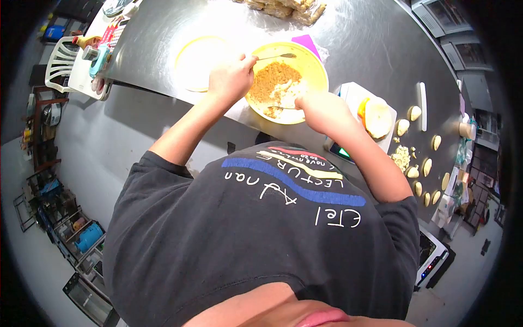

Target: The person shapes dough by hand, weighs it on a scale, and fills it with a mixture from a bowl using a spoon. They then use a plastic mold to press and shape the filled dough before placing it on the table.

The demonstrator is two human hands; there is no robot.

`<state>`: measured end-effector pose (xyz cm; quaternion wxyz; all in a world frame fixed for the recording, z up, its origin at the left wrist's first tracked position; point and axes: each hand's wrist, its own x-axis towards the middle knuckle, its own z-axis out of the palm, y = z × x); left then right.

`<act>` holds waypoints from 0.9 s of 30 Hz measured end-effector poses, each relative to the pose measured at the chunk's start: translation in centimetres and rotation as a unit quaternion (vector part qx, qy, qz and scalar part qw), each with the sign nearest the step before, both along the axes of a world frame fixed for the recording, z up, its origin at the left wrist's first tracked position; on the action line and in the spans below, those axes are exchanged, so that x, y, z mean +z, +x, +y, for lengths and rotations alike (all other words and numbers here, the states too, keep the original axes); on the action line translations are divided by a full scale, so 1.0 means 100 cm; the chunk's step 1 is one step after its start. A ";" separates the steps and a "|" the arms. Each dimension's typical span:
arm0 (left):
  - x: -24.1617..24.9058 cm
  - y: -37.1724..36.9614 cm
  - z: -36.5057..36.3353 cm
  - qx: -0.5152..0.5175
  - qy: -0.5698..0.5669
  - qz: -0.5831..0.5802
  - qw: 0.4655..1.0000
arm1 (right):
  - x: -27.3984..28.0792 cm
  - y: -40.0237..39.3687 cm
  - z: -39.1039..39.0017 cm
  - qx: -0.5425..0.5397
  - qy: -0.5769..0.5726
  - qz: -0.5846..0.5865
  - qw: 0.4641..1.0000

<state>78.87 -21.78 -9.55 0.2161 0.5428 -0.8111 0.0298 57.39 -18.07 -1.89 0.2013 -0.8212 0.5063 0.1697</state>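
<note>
A yellow bowl [317, 68] on the metal table holds a brown crumbly mixture [272, 79] with a paler, whitish part at its right. At the bowl's upper left, my left hand [233, 79] is closed on the handle of a metal utensil [278, 56], whose end lies over the bowl. My right hand [322, 111], at the lower right rim, grips a second utensil [284, 107] that reaches into the pale part. Whether these are forks or spoons is hard to tell.
Left of the bowl lies a round yellow-rimmed item [188, 65]. Bagged brown food [289, 10] sits at the back. A scale [348, 94] carrying a pale yellow piece [377, 118] stands at the right, beside several dough-like pieces [412, 172] and a white bar [422, 106].
</note>
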 end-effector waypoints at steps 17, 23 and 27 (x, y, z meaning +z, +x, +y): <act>0.017 0.005 0.017 0.011 0.083 0.078 0.993 | 0.029 -0.074 0.012 -0.161 0.055 -0.163 0.972; 0.021 0.006 0.045 0.032 0.162 0.253 0.953 | 0.013 -0.121 0.027 -0.221 0.014 -0.264 0.939; 0.031 -0.031 0.071 0.037 0.132 0.359 0.923 | 0.000 -0.168 0.045 -0.240 -0.040 -0.341 0.908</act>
